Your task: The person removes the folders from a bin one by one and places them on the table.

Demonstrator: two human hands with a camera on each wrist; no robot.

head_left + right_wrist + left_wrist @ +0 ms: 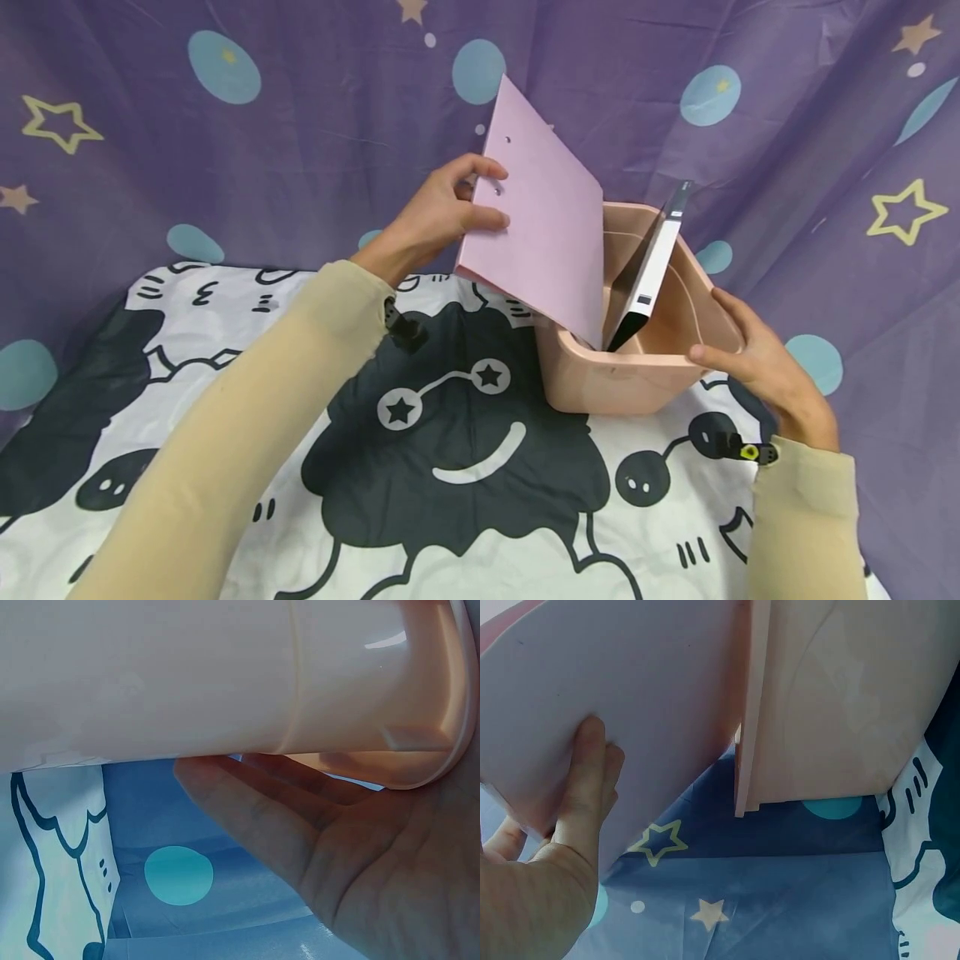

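My left hand [450,204] pinches a pink binder [536,212] by its left edge, thumb on the front face and fingers behind it. Small metal rivets show near that edge. The binder is tilted, and its lower right corner dips over the rim of a peach plastic bin [600,383]. At the bin's right side, my right hand [772,371] grips the rim, its thumb on the near corner and its fingers along the outer wall. Inside the bin leans a dark binder with a white spine [654,271]. The left wrist view shows fingers [592,765] flat against the pink cover.
The bin stands on a black-and-white cartoon-print cloth [465,508], close to a purple curtain [337,108] with stars and blue spots. The curtain rises behind the bin and also runs down its right side.
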